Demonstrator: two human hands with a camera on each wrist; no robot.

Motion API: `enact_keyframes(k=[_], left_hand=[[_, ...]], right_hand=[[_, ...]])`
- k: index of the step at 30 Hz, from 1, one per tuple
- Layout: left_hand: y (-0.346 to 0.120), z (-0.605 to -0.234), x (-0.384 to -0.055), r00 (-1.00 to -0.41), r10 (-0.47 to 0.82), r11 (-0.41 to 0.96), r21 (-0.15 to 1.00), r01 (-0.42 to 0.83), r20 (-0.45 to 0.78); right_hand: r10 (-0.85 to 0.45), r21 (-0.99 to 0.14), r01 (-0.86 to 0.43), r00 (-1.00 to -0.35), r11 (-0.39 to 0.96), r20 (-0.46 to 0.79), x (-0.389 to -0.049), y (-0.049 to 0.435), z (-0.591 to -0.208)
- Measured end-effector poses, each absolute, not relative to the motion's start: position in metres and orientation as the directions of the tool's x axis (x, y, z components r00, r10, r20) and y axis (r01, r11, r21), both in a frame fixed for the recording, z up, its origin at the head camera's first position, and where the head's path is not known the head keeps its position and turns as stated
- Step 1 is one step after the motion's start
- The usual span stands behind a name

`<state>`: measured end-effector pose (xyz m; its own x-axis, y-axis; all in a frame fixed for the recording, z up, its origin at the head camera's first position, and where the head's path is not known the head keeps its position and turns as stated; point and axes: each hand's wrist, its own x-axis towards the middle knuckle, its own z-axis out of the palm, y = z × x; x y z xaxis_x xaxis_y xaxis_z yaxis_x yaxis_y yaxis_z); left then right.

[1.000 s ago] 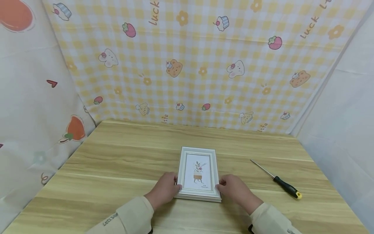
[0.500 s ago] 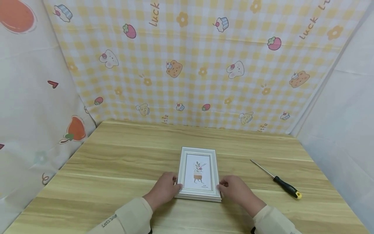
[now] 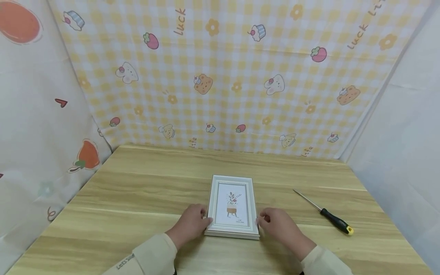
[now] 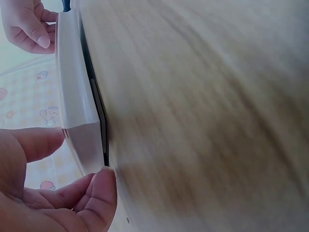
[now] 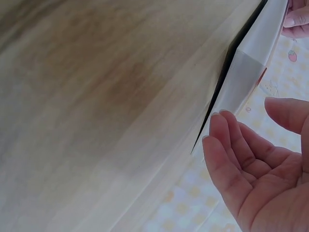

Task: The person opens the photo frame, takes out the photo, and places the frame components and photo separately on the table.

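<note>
A white picture frame [image 3: 232, 233] lies face up on the wooden table, showing a print of a potted plant on a legged stand. At its near left corner my left hand [image 3: 190, 225] pinches the edge. In the left wrist view, the thumb [image 4: 46, 143] meets the upper rim and the curled fingers [image 4: 99, 198] reach the lower edge. On the opposite side is my right hand [image 3: 280, 228], its fingers loosely bent. The right wrist view has those fingertips [image 5: 219, 123] close by the frame's side wall, while the thumb [image 5: 287, 113] stands apart from it.
A screwdriver [image 3: 335, 221] with a black and yellow handle lies to the right of the frame, its tip facing away to the left. Patterned cloth [image 3: 220, 76] hangs behind the table [image 3: 137, 183], with pale cloth walls on both sides.
My right hand has shifted slightly right, and its thumb has come off the frame's rim. The left hand keeps its hold. The head view has tilted a little; the frame lies as before.
</note>
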<state>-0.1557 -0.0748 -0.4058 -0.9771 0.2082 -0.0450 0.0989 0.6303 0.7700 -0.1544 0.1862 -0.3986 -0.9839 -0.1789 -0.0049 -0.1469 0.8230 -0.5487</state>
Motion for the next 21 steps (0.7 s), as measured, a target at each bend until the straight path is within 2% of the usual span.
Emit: enact_keyframes(k=[10, 21], left_hand=[[-0.072, -0.409, -0.155, -0.967, 0.254, 0.62, 0.772, 0.142, -0.025], [-0.069, -0.403, -0.152, -0.968, 0.25, 0.613, 0.777, 0.14, -0.023]], right_hand=[[-0.175, -0.484, -0.108, -0.98, 0.869, -0.096, -0.162, 0.18, -0.408], [-0.181, -0.437, -0.113, -0.976, 0.892, -0.117, -0.169, 0.174, -0.406]])
